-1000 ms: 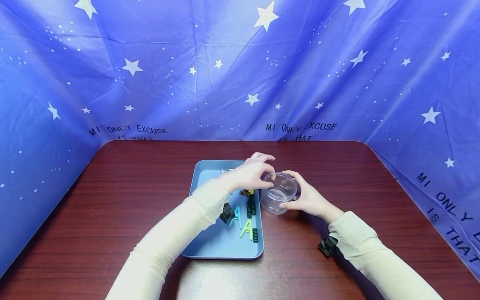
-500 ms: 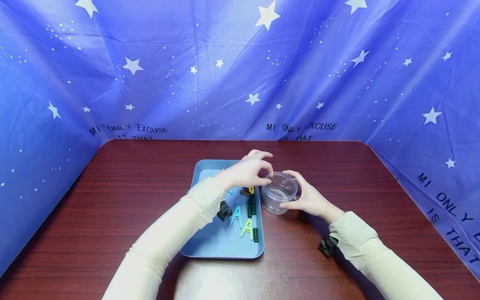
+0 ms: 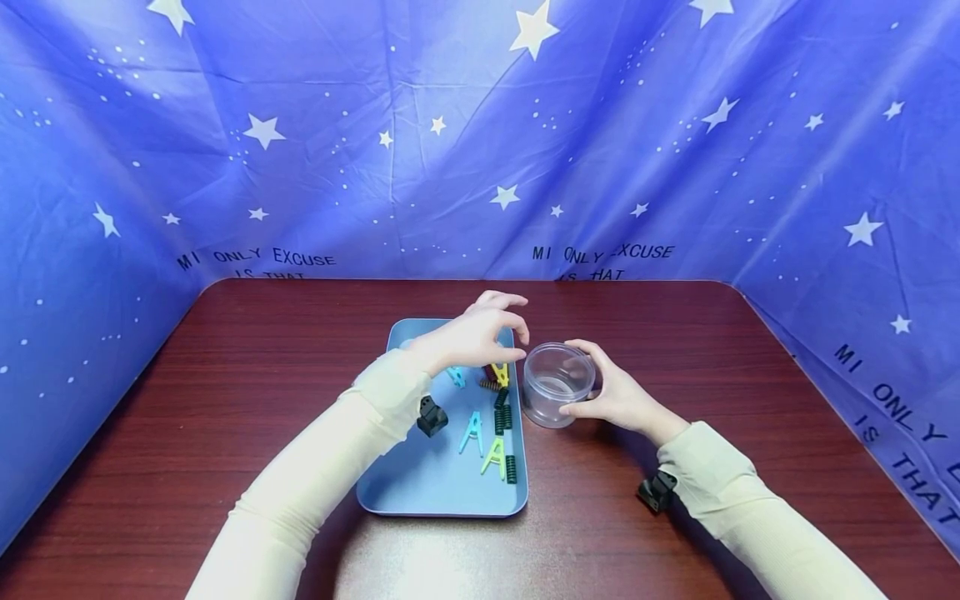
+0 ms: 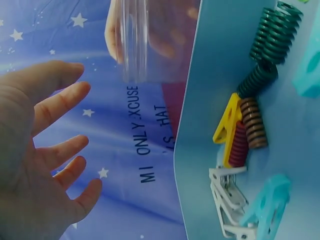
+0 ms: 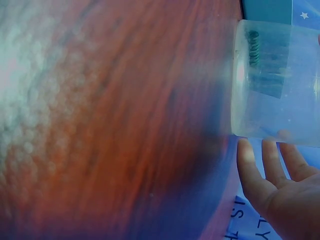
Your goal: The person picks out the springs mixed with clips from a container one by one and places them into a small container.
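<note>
My left hand (image 3: 480, 335) hovers over the far right part of a blue tray (image 3: 405, 500), its fingers apart and loosely bent. In the left wrist view nothing lies between those fingers. My right hand (image 3: 626, 396) holds a clear plastic jar (image 3: 551, 410) by its right side, thumb in front and fingers behind. The jar stands upright on the table, close beside the tray's right edge. Dark green springs (image 4: 277, 37), a brown spring (image 4: 254, 122), a dark red spring (image 4: 239, 145) and a yellow clothespin (image 4: 228, 125) lie along the tray's right side.
Two light blue clothespins (image 3: 472, 433), a lime green clothespin (image 3: 494, 459) and white clips (image 4: 227, 197) also lie in the tray. The brown table (image 3: 247, 400) is bordered by a blue star-printed curtain (image 3: 420, 192). Black wrist mounts (image 3: 657, 492) sit on both sleeves.
My left hand has drawn away from the jar's rim, leftward and slightly back over the tray, uncovering more of the yellow clothespin. The right hand and the jar stay in place.
</note>
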